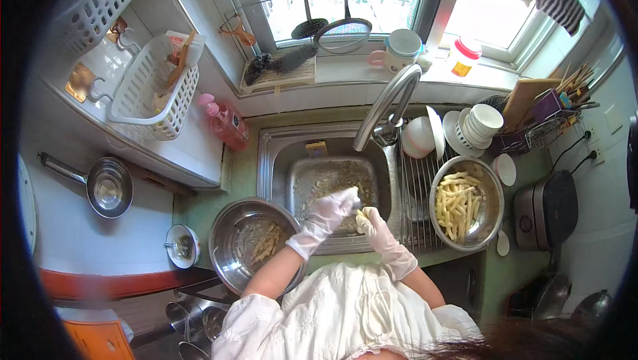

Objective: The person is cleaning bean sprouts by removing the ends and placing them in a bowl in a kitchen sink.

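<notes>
Both my hands wear thin whitish gloves and meet over the near part of the stainless steel sink (pixel 282 160). My left hand (pixel 333 210) is closed around a small tool, of which only a dark end shows; its kind cannot be told. In my right hand (pixel 375 230) is a pale yellow food stick (pixel 361 214), mostly hidden by the fingers. Peelings lie on the sink's bottom. A steel bowl (pixel 224 240) at the left holds brownish unpeeled pieces. Another steel bowl (pixel 493 210), on the drying rack at the right, holds many pale peeled sticks.
The tap (pixel 371 111) arches over the sink's back right. Stacked bowls (pixel 478 126) and plates stand on the wire rack (pixel 418 230). A sponge (pixel 316 149) lies at the sink's back. Pink soap bottle (pixel 229 126), small enamel bowl (pixel 182 246) and hanging ladle (pixel 109 188) are at left.
</notes>
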